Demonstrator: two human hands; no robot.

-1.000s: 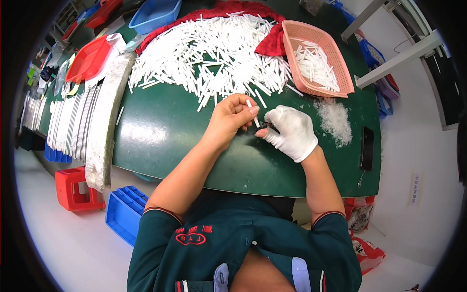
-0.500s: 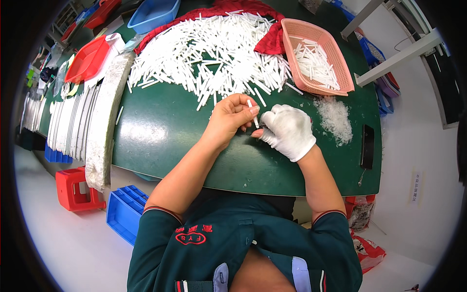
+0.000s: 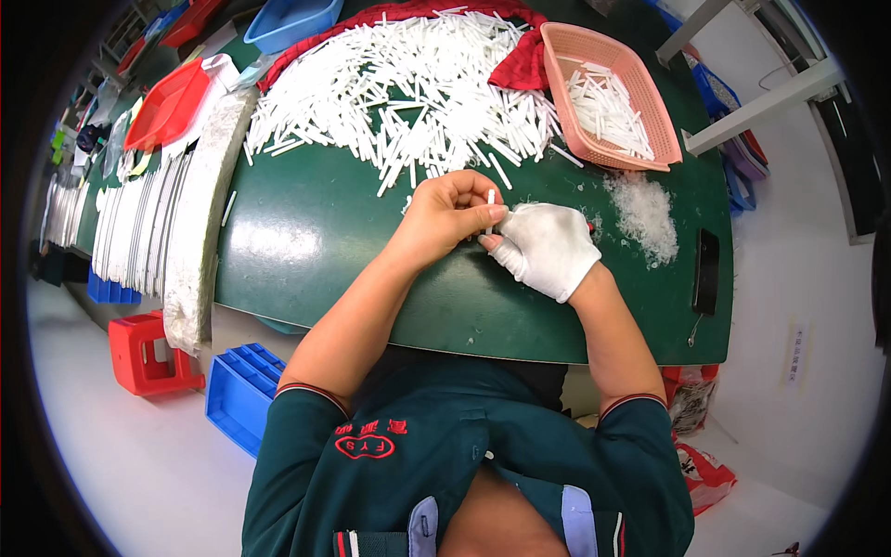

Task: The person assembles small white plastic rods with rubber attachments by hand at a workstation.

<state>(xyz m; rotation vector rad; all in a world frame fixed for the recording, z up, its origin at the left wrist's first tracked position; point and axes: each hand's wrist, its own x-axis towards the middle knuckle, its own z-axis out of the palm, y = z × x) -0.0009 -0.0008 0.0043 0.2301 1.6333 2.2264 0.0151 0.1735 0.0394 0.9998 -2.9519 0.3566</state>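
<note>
My bare left hand (image 3: 447, 215) pinches a small white plastic stick (image 3: 491, 197) between thumb and fingers, holding it nearly upright above the green table. Close against it, my right hand (image 3: 553, 245) wears a white glove with the thumb tip bare. Its fingers are curled shut, and the thumb is at the stick's lower end. A small red end of something shows by the glove's right side; the rest is hidden in the hand. Beyond both hands spreads a large heap of similar white sticks (image 3: 408, 93), partly on a red cloth (image 3: 522, 65).
A pink basket (image 3: 665, 153) holding white sticks stands at the far right. Near it lie a pile of clear shavings (image 3: 644, 218) and a black phone (image 3: 706, 271). A foam-like slab (image 3: 218, 186), stacked sheets (image 3: 139, 223) and a red tray (image 3: 167, 104) are at left.
The stick has turned more upright in my left hand. My right thumb has moved in close to its lower end. The whole view has shifted slightly.
</note>
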